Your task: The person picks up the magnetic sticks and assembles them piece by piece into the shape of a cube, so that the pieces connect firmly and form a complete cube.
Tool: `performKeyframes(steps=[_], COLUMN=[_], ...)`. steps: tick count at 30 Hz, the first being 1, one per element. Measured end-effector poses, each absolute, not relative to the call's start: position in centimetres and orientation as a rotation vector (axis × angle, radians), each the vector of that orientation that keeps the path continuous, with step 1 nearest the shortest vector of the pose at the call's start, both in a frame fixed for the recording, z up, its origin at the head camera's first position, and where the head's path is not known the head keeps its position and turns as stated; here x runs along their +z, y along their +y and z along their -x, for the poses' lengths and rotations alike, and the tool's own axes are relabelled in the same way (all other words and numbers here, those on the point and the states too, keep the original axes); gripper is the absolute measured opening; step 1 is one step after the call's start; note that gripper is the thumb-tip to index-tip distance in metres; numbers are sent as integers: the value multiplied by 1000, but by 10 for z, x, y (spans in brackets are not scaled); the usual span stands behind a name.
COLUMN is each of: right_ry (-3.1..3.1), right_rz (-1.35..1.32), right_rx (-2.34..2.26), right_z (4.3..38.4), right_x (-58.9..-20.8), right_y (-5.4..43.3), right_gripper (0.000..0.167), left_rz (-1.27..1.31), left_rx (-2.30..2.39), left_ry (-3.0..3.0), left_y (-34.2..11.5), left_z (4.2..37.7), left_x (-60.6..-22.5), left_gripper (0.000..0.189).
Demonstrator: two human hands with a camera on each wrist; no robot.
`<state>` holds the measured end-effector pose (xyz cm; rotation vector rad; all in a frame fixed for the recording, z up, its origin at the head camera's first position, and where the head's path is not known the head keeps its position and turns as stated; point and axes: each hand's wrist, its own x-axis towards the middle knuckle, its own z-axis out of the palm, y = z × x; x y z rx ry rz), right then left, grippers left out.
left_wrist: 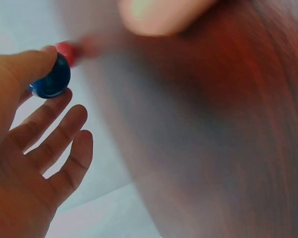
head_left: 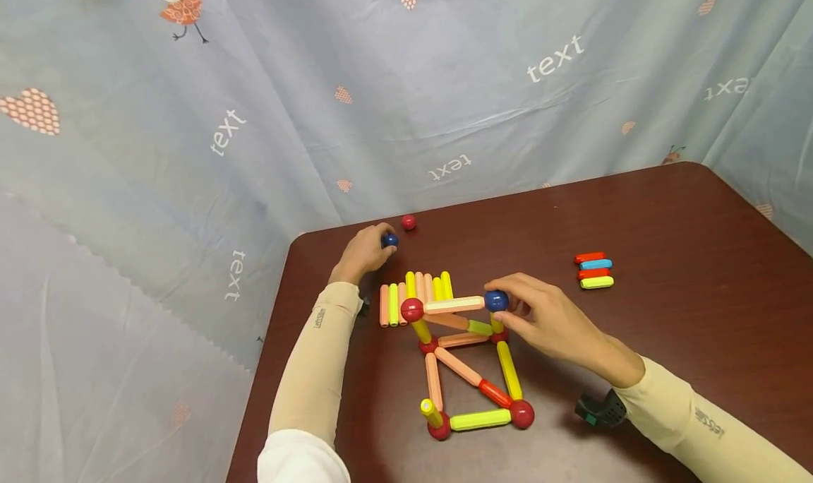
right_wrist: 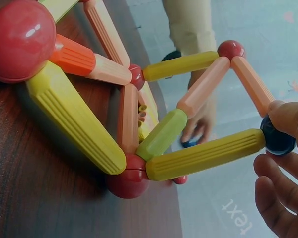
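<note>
My left hand [head_left: 364, 251] pinches a dark blue ball [head_left: 390, 240] between thumb and index finger at the table's far left; the other fingers are spread in the left wrist view. With thumb and fingertips my right hand [head_left: 552, 320] holds another blue ball [right_wrist: 279, 136] at an upper corner of a magnetic stick-and-ball frame. There a yellow stick [right_wrist: 206, 154] and a peach stick [head_left: 454, 305] meet the ball. The peach stick runs to an upper red ball [head_left: 411, 310]. Red balls mark the base corners, and a peach-and-red diagonal crosses it. One yellow stick [head_left: 431, 413] stands at the near left corner.
Behind the frame lies a row of peach, yellow and lime sticks [head_left: 394, 305]. A loose red ball [head_left: 408, 222] sits near the back edge of the brown table [head_left: 686, 271]. Several short red, blue and lime sticks [head_left: 595, 265] lie to the right. A curtain [head_left: 483, 116] hangs behind.
</note>
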<state>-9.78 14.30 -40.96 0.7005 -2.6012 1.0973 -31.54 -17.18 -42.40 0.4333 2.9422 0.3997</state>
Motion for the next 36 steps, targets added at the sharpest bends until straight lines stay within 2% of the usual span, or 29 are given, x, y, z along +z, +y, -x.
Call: performKeyframes(steps=[5,12,19,25,30,36], right_ry=[-2593,-2613,-2609,-2599,-2586,-2598], right_rz=[-707,-691,-700,-710,-704,-703], right_rx=[1097,1080,1077,1070,1079,1084], right_z=[99,99,98,100,101,100], right_x=[-408,-408,-408,-407,-408,-409], right_y=[142,144,145,145,144,143], right_gripper=[45,47,47,46,46,46], left_rz=[-452,-601,-787,-1019,-1224,-1277], left_rx=[687,770,773,749,673,597], left_ry=[3013,3049,3006,2806,2629,2547], left_y=[-189,-203,-196,-184,-179,-174], left_z=[283,224,158,107,83,69], left_x=[-399,-364,-334,-319,-316,-323], left_gripper=[45,43,36,38,36,36])
